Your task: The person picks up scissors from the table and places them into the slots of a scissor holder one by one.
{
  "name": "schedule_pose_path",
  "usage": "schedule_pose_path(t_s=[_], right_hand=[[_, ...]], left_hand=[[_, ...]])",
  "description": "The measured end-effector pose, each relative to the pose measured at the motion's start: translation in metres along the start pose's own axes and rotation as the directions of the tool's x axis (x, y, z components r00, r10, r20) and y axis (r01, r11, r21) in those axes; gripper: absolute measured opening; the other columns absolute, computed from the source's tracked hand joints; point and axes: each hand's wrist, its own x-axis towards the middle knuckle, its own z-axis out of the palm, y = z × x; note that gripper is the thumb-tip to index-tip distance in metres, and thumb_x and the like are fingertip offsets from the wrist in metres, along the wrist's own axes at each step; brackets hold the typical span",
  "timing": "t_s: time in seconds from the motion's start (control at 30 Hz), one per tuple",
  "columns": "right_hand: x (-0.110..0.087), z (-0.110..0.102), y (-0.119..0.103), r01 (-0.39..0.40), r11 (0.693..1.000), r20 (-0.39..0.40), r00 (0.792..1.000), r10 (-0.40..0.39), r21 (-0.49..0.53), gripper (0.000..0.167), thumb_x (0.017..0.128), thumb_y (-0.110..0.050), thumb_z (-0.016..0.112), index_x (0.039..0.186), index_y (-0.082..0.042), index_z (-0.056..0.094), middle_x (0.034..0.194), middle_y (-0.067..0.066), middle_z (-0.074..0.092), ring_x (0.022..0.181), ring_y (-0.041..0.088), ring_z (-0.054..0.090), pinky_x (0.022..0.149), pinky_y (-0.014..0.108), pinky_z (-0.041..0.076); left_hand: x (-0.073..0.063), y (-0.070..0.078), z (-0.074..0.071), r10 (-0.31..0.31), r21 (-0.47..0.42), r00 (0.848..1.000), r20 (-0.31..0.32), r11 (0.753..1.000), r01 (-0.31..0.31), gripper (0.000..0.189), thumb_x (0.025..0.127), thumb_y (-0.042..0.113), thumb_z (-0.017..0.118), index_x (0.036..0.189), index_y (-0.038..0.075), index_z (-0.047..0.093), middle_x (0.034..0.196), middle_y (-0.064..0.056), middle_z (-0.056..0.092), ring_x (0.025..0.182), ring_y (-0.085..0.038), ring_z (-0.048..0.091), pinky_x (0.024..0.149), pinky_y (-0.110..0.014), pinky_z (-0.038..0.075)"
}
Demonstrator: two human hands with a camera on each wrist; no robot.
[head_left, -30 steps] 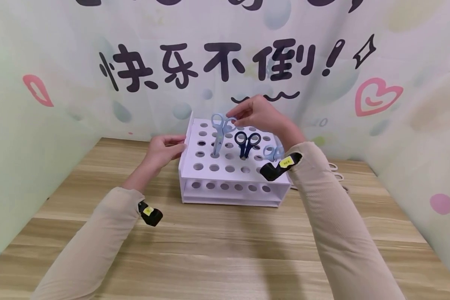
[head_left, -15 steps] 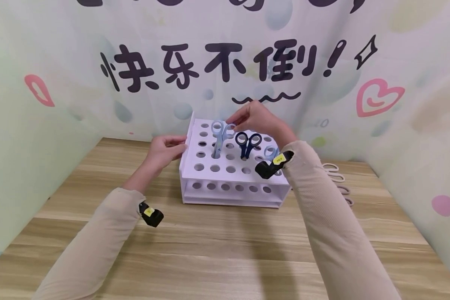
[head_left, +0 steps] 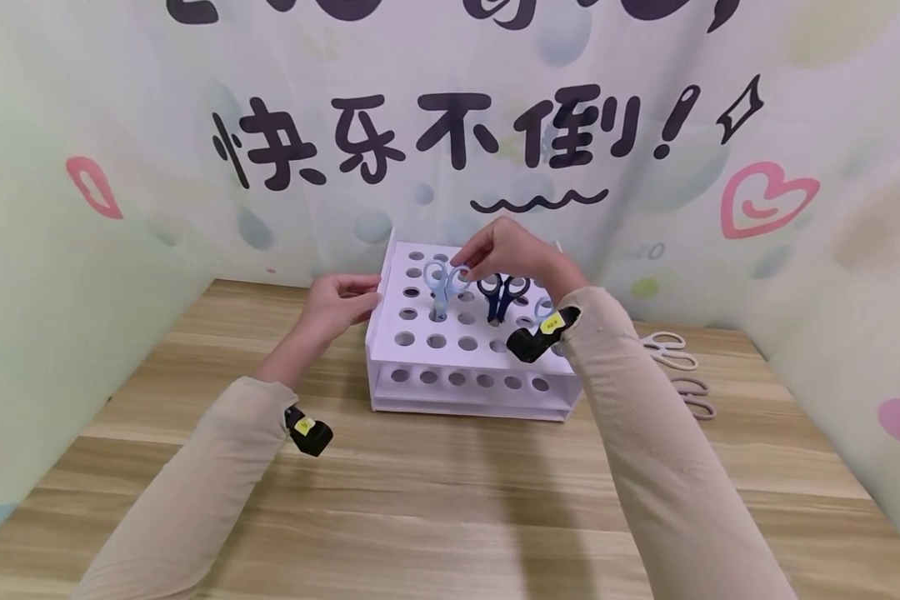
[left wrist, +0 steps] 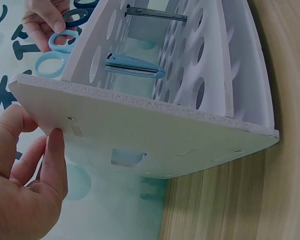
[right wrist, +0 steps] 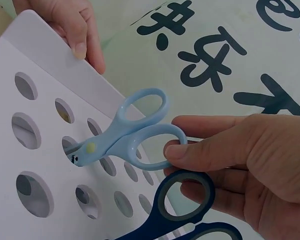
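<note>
While the left hand (head_left: 332, 308) touches the white rack (head_left: 420, 358) by its fingertips, light-blue scissors (head_left: 440, 297), one pair, stand near upright in it at centre frame, blades down, lower left of the nearer right hand (head_left: 507, 251), whose thumb and fingers pinch one handle ring (right wrist: 131, 148).

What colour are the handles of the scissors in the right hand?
The handles are light blue, clearest in the right wrist view.

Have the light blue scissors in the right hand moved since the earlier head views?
Yes, downward: against the white rack, the light blue scissors now sit deeper in their hole.
</note>
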Motion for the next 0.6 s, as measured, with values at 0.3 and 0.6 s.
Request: schedule_pose_path(t_s=[0.3, 0.6], right_hand=[[0.0071, 0.0034, 0.0011, 0.01, 0.998, 0.068, 0.998, -0.006, -0.061, 0.028, 0.072, 0.008, 0.072, 0.099, 0.0, 0.071, 0.091, 0.01, 0.068, 0.078, 0.018, 0.06, 0.069, 0.024, 0.053], [0.0093, 0.0076, 0.0038, -0.01, 0.996, 0.11, 0.994, 0.02, -0.088, 0.026, 0.074, 0.006, 0.071, 0.099, -0.002, 0.071, 0.09, 0.009, 0.068, 0.075, 0.02, 0.058, 0.069, 0.024, 0.052]], left_hand=[[0.0007, -0.0008, 0.0, -0.002, -0.002, 1.0, -0.011, 1.0, 0.002, 0.037, 0.085, 0.003, 0.06, 0.121, -0.003, 0.057, 0.113, -0.017, 0.057, 0.083, -0.01, 0.056, 0.075, -0.022, 0.053], [-0.0005, -0.0007, 0.0002, 0.003, 0.004, 1.0, -0.003, 1.0, -0.003, 0.036, 0.086, 0.004, 0.06, 0.121, -0.003, 0.057, 0.114, -0.018, 0.057, 0.086, -0.013, 0.057, 0.077, -0.024, 0.053]])
